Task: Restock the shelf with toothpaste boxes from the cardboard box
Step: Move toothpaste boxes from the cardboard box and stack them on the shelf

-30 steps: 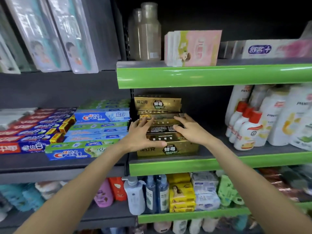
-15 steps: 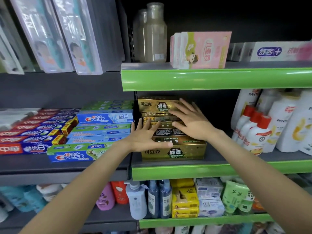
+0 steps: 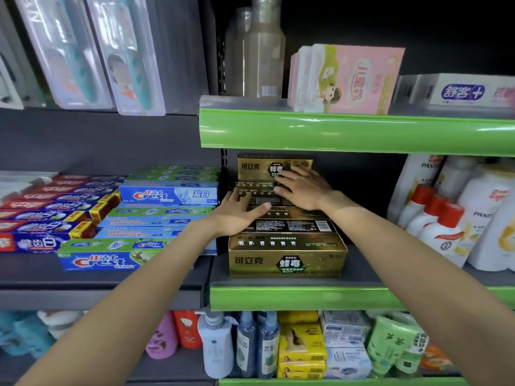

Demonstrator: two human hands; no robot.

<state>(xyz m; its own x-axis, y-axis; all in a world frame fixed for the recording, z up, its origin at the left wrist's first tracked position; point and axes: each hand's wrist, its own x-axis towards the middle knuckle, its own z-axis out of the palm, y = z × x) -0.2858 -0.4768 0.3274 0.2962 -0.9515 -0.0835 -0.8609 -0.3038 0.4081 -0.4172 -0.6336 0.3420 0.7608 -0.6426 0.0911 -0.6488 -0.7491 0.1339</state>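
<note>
On the green-edged metal shelf (image 3: 306,298) I see the gold cardboard toothpaste boxes (image 3: 287,259) stacked stepwise. My left hand (image 3: 239,215) lies flat on the middle boxes, fingers released; farther back, my right hand (image 3: 303,188) presses open-palmed against the upper boxes.

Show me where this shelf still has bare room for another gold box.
Bare grey shelf lies between the gold toothpaste boxes and the white shampoo bottles. A narrow strip runs in front of the gold stack. Left, the Crest boxes crowd close; both hands lie flat on the stack.
</note>
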